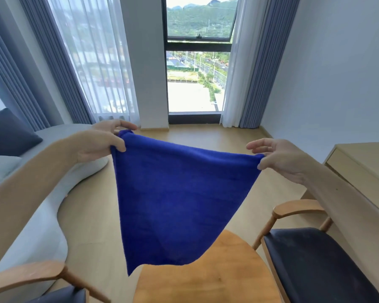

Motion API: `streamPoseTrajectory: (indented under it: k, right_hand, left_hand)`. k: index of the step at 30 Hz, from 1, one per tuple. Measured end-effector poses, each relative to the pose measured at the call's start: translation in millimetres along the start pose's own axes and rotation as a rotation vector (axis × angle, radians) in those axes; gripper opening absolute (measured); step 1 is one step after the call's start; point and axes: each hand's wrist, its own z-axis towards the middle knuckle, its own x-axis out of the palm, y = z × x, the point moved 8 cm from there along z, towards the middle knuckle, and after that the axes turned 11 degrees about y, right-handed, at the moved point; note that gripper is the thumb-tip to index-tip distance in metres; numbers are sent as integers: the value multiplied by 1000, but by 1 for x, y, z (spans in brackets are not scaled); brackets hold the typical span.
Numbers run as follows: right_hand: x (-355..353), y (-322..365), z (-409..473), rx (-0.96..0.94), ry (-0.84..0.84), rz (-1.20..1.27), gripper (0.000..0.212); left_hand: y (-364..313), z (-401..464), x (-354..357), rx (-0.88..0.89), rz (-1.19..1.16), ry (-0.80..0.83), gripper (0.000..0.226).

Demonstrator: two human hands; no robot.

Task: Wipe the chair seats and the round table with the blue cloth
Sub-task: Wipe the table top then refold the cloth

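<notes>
At the bottom of the frame sits the round table (208, 278), wooden and bare, with a dark chair seat (315, 265) at lower right and another chair's wooden arm (29, 273) at lower left. Above the table the blue cloth (177, 206) hangs spread out in the air, its lower corner dangling toward the tabletop. The left hand (101, 141) pinches its upper left corner; the right hand (278, 158) pinches the upper right corner, other fingers loosely extended. Left of centre lies a pale sofa (53, 136) with a dark cushion (7, 130). Beyond, curtains (260, 68) frame a tall window (197, 62).
</notes>
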Motion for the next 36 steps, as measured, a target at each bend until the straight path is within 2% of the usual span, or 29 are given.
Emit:
streamPoseTrajectory:
  k: [2,4,6,7,11,14,16,18,20,22,24,25,27,29,32,35,36]
  right_hand:
    - [-4,6,-3,-47,-125,-310,42]
    - [-2,18,-7,-154,-248,-560,32]
    - [1,30,-12,-272,-382,-701,28]
    - [1,33,-14,-310,-428,-717,27]
    - [-7,31,-14,-319,-485,-701,24]
    - [-11,31,-16,-321,-523,-703,24]
    - [-13,32,-17,-323,-552,-745,23]
    - [-15,32,-19,-318,-602,-832,20]
    - [-18,33,-21,-302,-644,-883,19]
    - [-22,29,-18,-273,-621,-782,21]
    - [-25,22,-13,-248,-564,-542,23]
    - [-26,18,-11,-228,-541,-423,24]
    - [-27,9,-5,-169,-491,-209,24]
    - [-23,2,-1,-112,-429,-24,22]
    - [-23,-5,2,-38,-394,93,18]
    - [-24,-10,6,20,-379,208,15]
    - [-23,-12,8,36,-364,253,15]
  left_hand:
    - [1,-4,-9,-25,355,-59,51]
    - [2,-6,-16,-11,654,-158,34]
    - [3,-6,-18,39,783,-241,20]
    - [6,-6,-20,58,750,-269,16]
    - [18,-5,-26,43,338,-327,6]
    - [25,-1,-27,2,145,-377,4]
    - [27,3,-25,-11,9,-390,11]
    - [26,6,-26,-11,-48,-413,19]
    - [17,5,-30,29,42,-469,23]
    - [2,0,-37,100,296,-580,25]
    - [-11,-6,-38,155,527,-666,24]
    - [-13,-7,-38,165,565,-681,23]
    - [-9,-3,-37,143,482,-637,20]
    - [2,1,-33,68,294,-531,20]
    - [13,2,-20,-20,6,-352,23]
    - [8,-2,-10,25,-130,-194,12]
    - [5,-4,-7,53,-146,-144,17]
